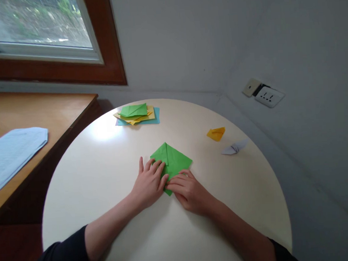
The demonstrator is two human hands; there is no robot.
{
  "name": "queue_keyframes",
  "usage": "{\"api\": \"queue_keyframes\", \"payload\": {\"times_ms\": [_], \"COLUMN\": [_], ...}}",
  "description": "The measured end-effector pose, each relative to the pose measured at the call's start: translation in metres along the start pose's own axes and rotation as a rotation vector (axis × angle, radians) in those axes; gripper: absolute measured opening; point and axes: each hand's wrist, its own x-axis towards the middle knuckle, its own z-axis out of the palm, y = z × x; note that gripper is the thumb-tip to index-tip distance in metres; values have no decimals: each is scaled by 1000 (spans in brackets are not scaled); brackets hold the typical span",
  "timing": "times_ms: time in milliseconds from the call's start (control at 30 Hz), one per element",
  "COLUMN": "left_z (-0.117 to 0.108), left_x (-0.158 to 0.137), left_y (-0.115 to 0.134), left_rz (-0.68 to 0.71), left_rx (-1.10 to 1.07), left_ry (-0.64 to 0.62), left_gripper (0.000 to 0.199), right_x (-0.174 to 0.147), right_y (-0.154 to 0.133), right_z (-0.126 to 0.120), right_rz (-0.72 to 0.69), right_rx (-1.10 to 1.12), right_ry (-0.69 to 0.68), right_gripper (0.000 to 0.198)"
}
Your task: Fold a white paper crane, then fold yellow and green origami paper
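Observation:
A green sheet of origami paper (177, 159) lies on the round table, turned like a diamond, with a folded flap and a crease on its left half. My left hand (149, 182) rests on its left side with the fingers spread, pressing it flat. At the lower right edge of the paper, my right hand (190, 191) has its fingers drawn together on the sheet near the bottom corner, with the thumb tucked below. The fingertips of both hands almost meet there and cover part of the lower edges.
Beyond the paper, a stack of coloured folded papers (137, 114) sits at the back of the round white table (85, 184). A yellow folded paper piece (216, 134) and a white folded one (234, 147) lie to the right. Left stands a wooden desk (41, 106) holding pale-blue sheets (14, 153).

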Motion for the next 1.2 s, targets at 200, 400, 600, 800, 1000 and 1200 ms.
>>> {"api": "queue_keyframes", "payload": {"times_ms": [200,400,600,800,1000,1200], "left_z": [1,-7,-12,-14,-9,-6], "left_x": [1,1,1,1,3,2], "left_y": [-3,0,0,1,-2,-3], "left_rz": [65,217,314,307,204,117], "left_rx": [-71,-232,-289,-247,-161,-121], "left_ry": [-25,-76,-89,-59,7,-46], "left_gripper": [39,36,27,26,28,16], "right_x": [1,-6,-10,-9,-5,-8], "right_y": [7,34,43,40,35,37], "right_z": [-2,-6,-1,1,-6,-7], "right_rz": [45,343,428,505,469,351], "right_rx": [52,-22,-39,-71,34,224], "right_ry": [170,296,122,-12,67,68], "right_gripper": [22,21,32,33,30,38]}}
